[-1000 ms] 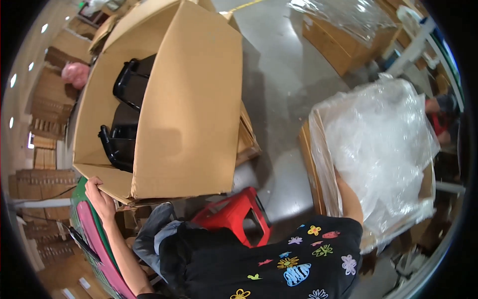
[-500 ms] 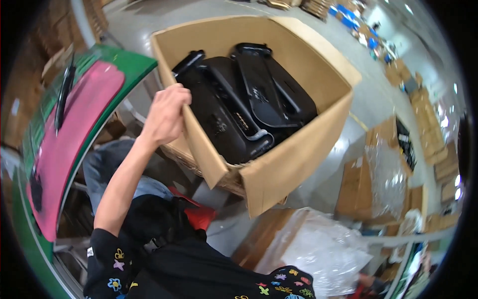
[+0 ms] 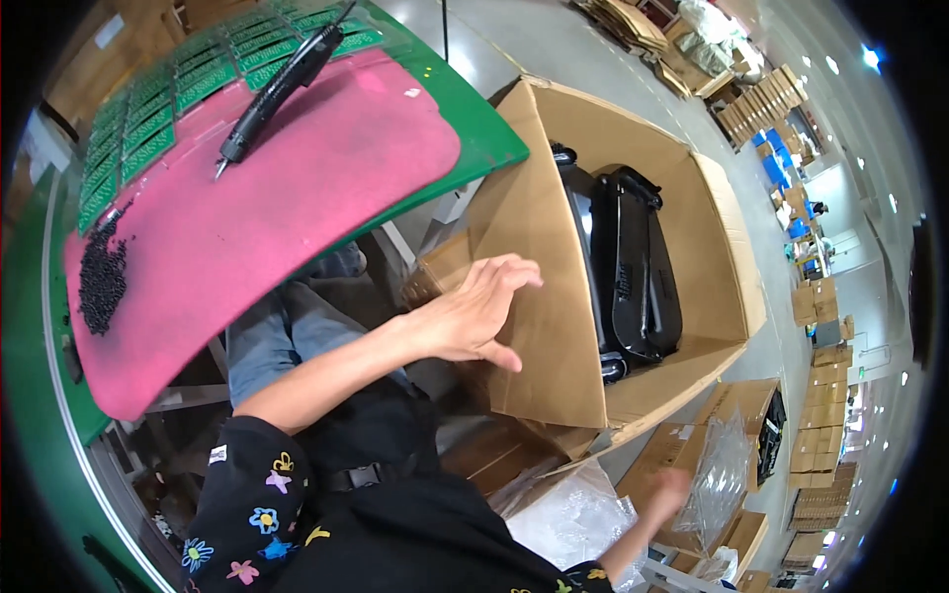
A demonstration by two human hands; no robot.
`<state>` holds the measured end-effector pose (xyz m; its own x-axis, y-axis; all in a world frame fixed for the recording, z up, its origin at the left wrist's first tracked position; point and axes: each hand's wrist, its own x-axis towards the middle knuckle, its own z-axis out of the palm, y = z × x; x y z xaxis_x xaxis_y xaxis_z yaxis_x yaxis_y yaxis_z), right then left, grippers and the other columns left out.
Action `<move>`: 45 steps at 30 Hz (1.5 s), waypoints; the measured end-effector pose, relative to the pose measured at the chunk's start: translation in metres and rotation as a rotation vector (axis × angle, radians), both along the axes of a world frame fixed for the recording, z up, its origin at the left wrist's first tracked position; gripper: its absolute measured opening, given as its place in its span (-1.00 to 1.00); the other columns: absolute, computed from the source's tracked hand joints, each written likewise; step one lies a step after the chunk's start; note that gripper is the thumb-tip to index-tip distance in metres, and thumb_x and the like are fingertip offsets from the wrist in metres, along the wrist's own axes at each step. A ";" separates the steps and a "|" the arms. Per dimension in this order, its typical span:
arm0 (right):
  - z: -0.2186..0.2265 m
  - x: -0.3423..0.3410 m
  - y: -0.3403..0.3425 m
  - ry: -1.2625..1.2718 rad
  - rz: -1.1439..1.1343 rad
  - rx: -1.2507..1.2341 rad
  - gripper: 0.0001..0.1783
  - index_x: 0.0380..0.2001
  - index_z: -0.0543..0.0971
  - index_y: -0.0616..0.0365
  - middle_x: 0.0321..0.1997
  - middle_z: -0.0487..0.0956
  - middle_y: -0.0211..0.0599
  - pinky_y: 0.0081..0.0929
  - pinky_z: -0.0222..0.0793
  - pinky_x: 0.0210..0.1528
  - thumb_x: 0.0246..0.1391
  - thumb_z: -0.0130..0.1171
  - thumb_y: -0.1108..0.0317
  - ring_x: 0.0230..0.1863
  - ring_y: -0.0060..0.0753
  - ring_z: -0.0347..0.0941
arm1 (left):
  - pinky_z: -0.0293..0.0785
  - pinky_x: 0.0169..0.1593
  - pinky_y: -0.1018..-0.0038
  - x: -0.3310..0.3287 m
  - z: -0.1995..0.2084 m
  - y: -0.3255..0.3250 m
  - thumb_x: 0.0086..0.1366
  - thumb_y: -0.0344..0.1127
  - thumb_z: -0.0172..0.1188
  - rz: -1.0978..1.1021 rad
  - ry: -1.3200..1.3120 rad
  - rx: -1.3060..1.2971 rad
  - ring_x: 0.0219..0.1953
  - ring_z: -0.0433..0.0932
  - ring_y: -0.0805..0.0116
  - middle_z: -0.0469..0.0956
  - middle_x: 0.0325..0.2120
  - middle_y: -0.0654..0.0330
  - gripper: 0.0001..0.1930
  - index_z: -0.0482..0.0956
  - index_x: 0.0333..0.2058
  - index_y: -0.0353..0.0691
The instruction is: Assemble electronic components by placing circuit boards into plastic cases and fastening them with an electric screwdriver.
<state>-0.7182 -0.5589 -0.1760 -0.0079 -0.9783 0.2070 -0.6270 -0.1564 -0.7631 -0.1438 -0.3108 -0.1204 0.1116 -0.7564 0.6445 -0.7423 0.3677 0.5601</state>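
Observation:
My left hand (image 3: 484,311), fingers apart and nothing in them, hovers against the near side of a cardboard box (image 3: 539,247); I cannot tell if it touches. Several glossy black plastic parts (image 3: 633,267) of long, rounded shape stand inside this open-topped box. Low on the right, my right hand (image 3: 667,497) is smeared by motion, close to a carton with clear plastic film (image 3: 727,474); its fingers cannot be made out.
On the left, a green-topped workbench (image 3: 494,143) carries a pink mat (image 3: 297,188). A black electric screwdriver (image 3: 277,94), a pile of small black screws (image 3: 102,282) and several green circuit boards (image 3: 208,79) lie there. White plastic wrapping (image 3: 568,519) sits below the box.
My left hand has let go of the box's edge and spread its fingers. My right hand has come into view. The view has turned, showing more of the workbench.

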 end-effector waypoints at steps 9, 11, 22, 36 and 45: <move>0.136 0.399 -0.040 0.137 1.022 -0.065 -0.51 0.19 0.30 0.22 -0.05 0.49 -0.20 -0.56 0.42 -0.06 0.19 0.07 0.53 -0.20 -0.47 0.45 | 0.21 -0.02 0.13 -0.012 0.020 0.071 0.13 -0.33 0.11 -0.032 0.233 -0.208 -0.20 0.28 0.06 0.30 -0.23 0.06 -0.64 0.08 -0.21 -0.12; 0.077 0.453 -0.048 0.394 1.087 0.045 -0.44 0.22 0.25 0.29 0.05 0.44 -0.17 -0.39 0.45 -0.07 0.17 0.10 0.45 -0.11 -0.32 0.46 | 0.26 -0.14 0.21 -0.001 0.041 0.100 0.06 -0.50 0.12 0.016 0.255 -0.259 -0.27 0.30 0.10 0.29 -0.28 0.10 -0.60 0.07 -0.24 -0.12; 0.059 0.487 -0.089 0.744 0.653 -0.225 -0.65 -0.06 0.46 0.38 -0.13 0.56 0.06 -0.16 0.41 -0.04 0.26 -0.02 0.28 -0.15 0.01 0.48 | 0.43 -0.20 0.27 0.049 0.125 0.300 0.17 -0.48 0.20 0.520 0.072 0.000 -0.26 0.54 0.11 0.52 -0.27 0.13 -0.82 0.44 -0.24 -0.21; 0.296 0.550 0.001 -0.328 0.888 0.391 -0.77 -0.07 0.50 0.07 -0.46 0.47 -0.58 -0.74 0.47 -0.41 0.21 0.17 0.36 -0.49 -0.77 0.38 | 0.45 -0.07 0.21 0.112 0.169 0.299 0.25 -0.32 0.15 0.692 0.081 0.329 -0.20 0.50 0.05 0.48 -0.20 0.00 -0.57 0.33 0.04 -0.34; 0.203 0.591 0.180 0.178 1.301 1.240 -0.75 -0.34 0.46 0.30 -0.26 0.62 -0.07 -0.40 0.62 -0.35 0.28 0.16 0.29 -0.35 -0.32 0.61 | 0.44 0.00 0.12 0.157 0.140 0.295 0.35 -0.04 0.11 0.838 -0.166 0.699 -0.05 0.51 -0.07 0.53 -0.17 -0.05 -0.55 0.42 0.01 -0.29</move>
<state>-0.1275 -0.3784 0.0273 0.7467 0.0899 -0.6591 -0.6607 -0.0143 -0.7505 0.0128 -0.0162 0.0193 0.7109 -0.6852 0.1585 -0.6937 -0.6459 0.3188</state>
